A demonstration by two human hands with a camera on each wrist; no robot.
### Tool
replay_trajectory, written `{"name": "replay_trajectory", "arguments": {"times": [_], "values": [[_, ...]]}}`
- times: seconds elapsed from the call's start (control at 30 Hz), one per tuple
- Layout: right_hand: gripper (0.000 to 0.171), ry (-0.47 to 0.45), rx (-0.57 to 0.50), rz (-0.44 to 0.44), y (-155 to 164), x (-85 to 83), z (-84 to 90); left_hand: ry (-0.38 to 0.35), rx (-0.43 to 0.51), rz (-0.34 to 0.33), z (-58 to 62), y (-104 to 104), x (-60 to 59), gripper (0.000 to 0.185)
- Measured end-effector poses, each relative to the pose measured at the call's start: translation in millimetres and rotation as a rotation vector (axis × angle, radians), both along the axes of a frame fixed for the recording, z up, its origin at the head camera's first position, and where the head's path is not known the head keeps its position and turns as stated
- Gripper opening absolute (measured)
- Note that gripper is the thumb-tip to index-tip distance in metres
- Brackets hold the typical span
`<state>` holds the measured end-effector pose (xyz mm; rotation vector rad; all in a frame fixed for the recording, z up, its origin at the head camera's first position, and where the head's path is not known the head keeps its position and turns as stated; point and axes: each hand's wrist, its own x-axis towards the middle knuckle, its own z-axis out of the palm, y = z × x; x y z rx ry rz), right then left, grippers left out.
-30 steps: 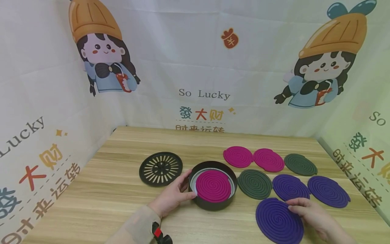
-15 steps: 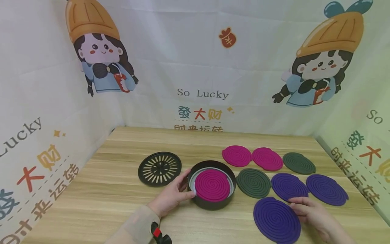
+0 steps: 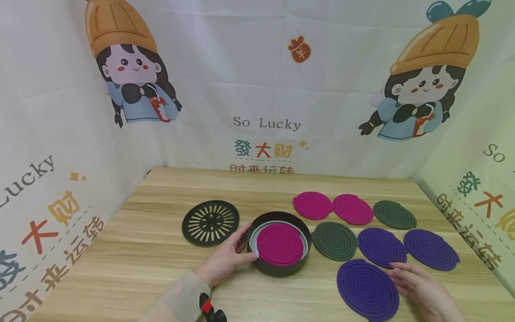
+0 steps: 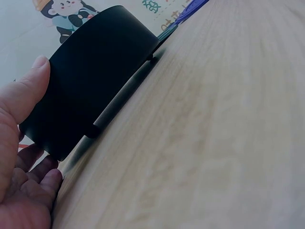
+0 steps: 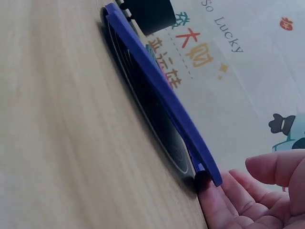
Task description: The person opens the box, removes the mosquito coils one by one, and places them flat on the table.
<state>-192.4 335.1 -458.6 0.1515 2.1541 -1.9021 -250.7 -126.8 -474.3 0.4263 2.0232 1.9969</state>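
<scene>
Head view high, facing forward-down over table (image 3: 161,277), wrist views table-level, close, sharing black tin (image 3: 279,268) and purple coil (image 3: 367,290)

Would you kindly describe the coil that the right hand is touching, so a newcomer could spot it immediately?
On the wooden table, right of the black round tin that the left hand holds, lie flat spiral coils. The purple coil nearest the person is the one, with the right hand lifting its edge. It looks largest and lies alone in front of the other two purple ones.
</scene>
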Motion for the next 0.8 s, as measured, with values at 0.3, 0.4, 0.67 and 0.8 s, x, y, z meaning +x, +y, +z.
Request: {"name": "replay_trajectory", "arguments": {"times": [0.3,0.4,0.67,0.8], "values": [[0.021,0.045,-0.056,-0.063,-5.1,3.0,-0.4,0.005,-0.009,0.007,-0.9,0.5,0.0,0.088],[0.021,0.066,-0.09,-0.092,-4.9,3.4,1.3,0.005,-0.008,0.005,-0.7,0.2,-0.3,0.088],[0.035,0.137,0.128,-0.026,-30.2,-10.1,53.5,0.005,0.002,-0.003,-2.1,0.1,-1.9,0.089],[0.041,0.222,0.124,0.068,-66.1,-24.0,82.4,0.015,-0.001,0.003,-2.9,-0.2,-1.6,0.089]]}}
